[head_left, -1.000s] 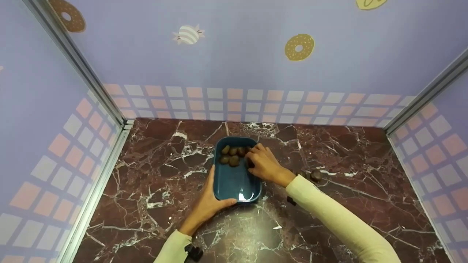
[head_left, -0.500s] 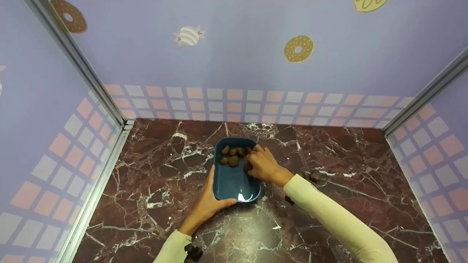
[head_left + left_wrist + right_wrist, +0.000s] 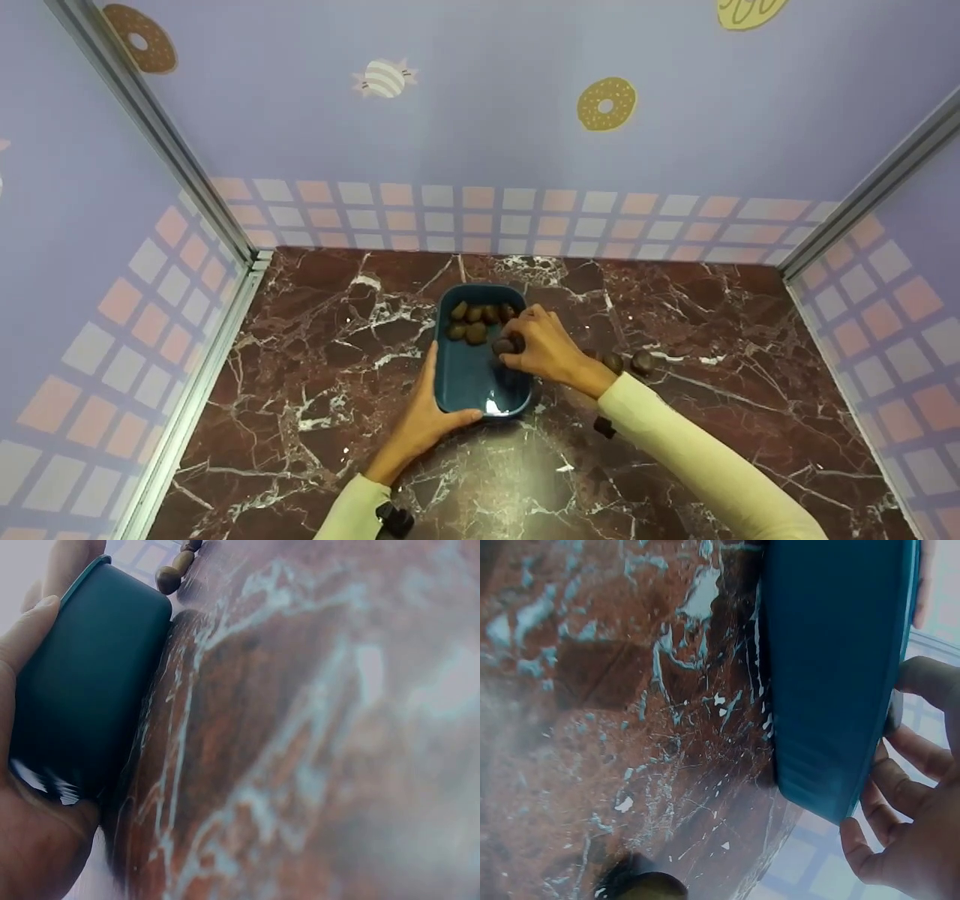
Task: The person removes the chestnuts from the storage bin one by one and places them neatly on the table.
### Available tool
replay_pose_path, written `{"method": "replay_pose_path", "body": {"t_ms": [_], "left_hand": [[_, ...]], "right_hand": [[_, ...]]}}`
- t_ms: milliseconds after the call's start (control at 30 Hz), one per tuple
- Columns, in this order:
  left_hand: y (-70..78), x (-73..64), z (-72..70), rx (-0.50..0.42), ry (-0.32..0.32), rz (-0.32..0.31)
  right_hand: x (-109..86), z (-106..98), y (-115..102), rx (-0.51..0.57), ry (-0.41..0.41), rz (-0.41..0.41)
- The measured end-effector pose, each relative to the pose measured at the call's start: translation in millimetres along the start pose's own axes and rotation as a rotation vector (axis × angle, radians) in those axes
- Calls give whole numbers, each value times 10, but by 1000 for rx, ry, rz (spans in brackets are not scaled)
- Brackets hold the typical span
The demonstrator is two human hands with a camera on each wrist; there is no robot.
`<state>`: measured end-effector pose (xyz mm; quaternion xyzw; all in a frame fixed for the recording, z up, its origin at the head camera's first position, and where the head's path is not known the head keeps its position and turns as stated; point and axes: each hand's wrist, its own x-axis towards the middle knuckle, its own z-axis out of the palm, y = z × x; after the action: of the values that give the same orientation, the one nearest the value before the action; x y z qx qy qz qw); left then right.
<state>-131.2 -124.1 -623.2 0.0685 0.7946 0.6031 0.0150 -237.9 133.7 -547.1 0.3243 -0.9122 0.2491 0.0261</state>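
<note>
Head view: marbled counter [image 3: 322, 360] carries blue tray [image 3: 461, 382]. Left hand [image 3: 424, 417] grips its near-left corner, fingers along left wall. Right hand [image 3: 553, 349] over tray's right side, fingers pinching dark pebble [image 3: 503, 346]. Brown pebbles [image 3: 475, 334] at tray's far end; loose pebbles [image 3: 643, 362] right of it.

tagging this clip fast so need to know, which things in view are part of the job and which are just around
Part of the job:
blue container, held by the left hand
dark lump in the right hand
brown lumps inside the container
likely the similar lumps on the tabletop

Just around:
patterned walls
black wrist devices
</note>
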Motion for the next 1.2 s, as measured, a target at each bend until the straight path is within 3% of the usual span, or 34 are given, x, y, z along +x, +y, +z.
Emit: {"method": "replay_pose_path", "body": {"t_ms": [600, 1200], "left_hand": [[-21, 6, 16, -40, -1, 5], [-8, -8, 11, -2, 7, 2]], "right_hand": [[-355, -150, 48, 227, 178, 14], [-725, -362, 296, 311, 278, 153]]}}
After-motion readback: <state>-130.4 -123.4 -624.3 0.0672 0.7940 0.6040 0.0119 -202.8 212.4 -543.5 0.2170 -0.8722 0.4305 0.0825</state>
